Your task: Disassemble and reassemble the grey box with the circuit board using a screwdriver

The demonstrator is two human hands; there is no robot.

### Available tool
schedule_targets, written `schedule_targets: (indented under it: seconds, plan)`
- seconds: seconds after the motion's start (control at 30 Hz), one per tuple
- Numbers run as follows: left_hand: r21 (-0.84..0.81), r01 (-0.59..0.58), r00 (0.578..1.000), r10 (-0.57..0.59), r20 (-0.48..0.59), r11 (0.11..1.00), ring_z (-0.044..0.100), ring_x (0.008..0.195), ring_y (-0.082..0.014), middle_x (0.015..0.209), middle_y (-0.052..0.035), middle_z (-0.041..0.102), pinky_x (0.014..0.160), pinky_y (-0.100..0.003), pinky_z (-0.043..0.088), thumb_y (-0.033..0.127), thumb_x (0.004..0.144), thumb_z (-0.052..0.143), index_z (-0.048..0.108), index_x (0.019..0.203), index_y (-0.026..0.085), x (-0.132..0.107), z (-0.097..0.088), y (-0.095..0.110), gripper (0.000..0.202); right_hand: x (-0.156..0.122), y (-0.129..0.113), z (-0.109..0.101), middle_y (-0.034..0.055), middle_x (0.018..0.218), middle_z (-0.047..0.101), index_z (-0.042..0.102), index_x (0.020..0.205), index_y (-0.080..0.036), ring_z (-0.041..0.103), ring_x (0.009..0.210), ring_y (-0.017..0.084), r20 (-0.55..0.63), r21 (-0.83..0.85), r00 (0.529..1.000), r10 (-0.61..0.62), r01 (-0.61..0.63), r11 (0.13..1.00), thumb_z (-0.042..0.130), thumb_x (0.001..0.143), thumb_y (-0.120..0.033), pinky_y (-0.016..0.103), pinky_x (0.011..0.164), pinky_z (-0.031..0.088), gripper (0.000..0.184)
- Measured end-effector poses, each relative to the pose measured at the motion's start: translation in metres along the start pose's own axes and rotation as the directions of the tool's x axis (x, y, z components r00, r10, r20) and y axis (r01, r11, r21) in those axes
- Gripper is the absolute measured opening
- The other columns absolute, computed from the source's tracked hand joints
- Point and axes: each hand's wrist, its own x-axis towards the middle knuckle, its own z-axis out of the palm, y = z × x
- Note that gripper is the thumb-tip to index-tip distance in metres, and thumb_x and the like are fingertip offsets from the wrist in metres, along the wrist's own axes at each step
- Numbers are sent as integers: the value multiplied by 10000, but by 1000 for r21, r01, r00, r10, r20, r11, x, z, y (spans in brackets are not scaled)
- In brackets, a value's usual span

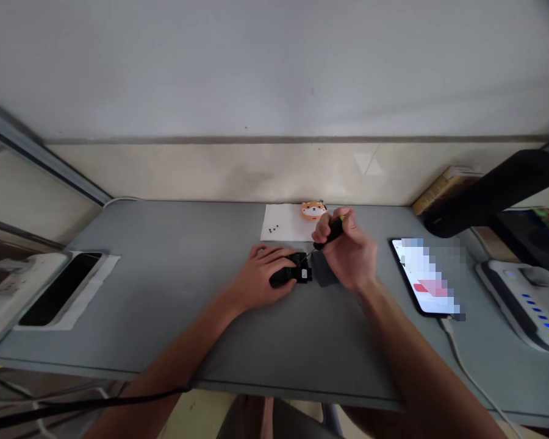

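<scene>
The left hand (260,279) curls loosely over the small black device (293,274) mid-bench (165,286), likely light, rigid, skid-prone, best pinned by its sides; the right hand (350,255) grips a screwdriver (330,234).

One left hand (260,277), one right hand (353,257), one screwdriver (333,231), one black device (296,272), one paper sheet (286,218), one phone (424,275)

Left hand (260,277) cupped — right hand (348,250) apparently fisted.
</scene>
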Motion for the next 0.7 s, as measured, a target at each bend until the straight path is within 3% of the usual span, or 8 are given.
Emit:
schedule_targets:
  seconds: [0.2, 0.37, 0.5, 0.7]
  plan:
    - [17, -12, 1000, 12, 27, 1000, 628, 1271, -245, 1393, -82, 668, 1116, -467, 392, 351, 999, 562, 684, 1154, 249, -2, -1, -3, 223, 4, -3, -2, 13, 755, 522, 610, 783, -236, 511, 689, 158, -7, -47, 999, 54, -54, 997, 651, 911, -533, 319, 658, 498, 326]
    - [34, -3, 999, 2, 38, 999, 622, 1272, -247, 1381, -75, 674, 1122, -469, 394, 370, 995, 588, 690, 1157, 259, -2, -1, -3, 221, 2, -4, 0, -12, 676, 435, 598, 797, -242, 425, 609, 141, -22, 8, 998, 57, -57, 998, 586, 951, -546, 298, 609, 447, 341]
    - [64, 8, 1000, -8, 1, 998, 541, 1360, -299, 1382, -57, 676, 1130, -528, 369, 380, 984, 620, 707, 1126, 272, -3, -1, -2, 199, -2, -3, 2, -38, 635, 371, 559, 837, -257, 355, 559, 130, 11, 33, 998, 65, -65, 997, 606, 947, -530, 275, 564, 397, 298]
    - [63, -8, 1000, 9, -8, 998, 550, 1343, -318, 1354, -33, 694, 1108, -543, 402, 371, 992, 613, 691, 1154, 275, -4, -1, -2, 204, -1, -4, 1, 13, 795, 507, 552, 783, -245, 512, 721, 156, -9, -54, 999, 44, -44, 998, 634, 934, -505, 311, 684, 474, 312]
